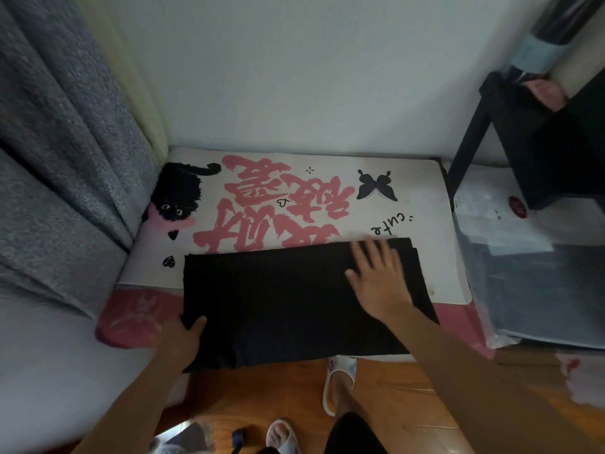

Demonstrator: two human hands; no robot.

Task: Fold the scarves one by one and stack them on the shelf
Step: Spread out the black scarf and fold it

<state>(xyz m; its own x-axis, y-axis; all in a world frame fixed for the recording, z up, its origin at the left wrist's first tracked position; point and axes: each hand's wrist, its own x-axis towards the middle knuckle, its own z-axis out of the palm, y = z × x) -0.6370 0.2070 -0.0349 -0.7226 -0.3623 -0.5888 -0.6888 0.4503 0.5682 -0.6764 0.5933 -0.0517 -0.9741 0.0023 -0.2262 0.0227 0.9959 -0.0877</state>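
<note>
A black scarf [288, 299] lies folded into a wide rectangle on the white and pink printed mat [327, 198], its near edge hanging over the table's front. My right hand [376, 276] rests flat on the scarf's right part with fingers spread. My left hand [185, 335] holds the scarf's near left edge, thumb on top of the cloth. A black shelf [537, 142] stands at the right, with a pink cloth [546, 91] on its upper level.
Grey curtain [55, 152] hangs at the left, a white wall behind the table. Clear plastic bags [523, 257] lie under the shelf at the right. Below are an orange wooden floor [409, 398] and my feet in white slippers [339, 378].
</note>
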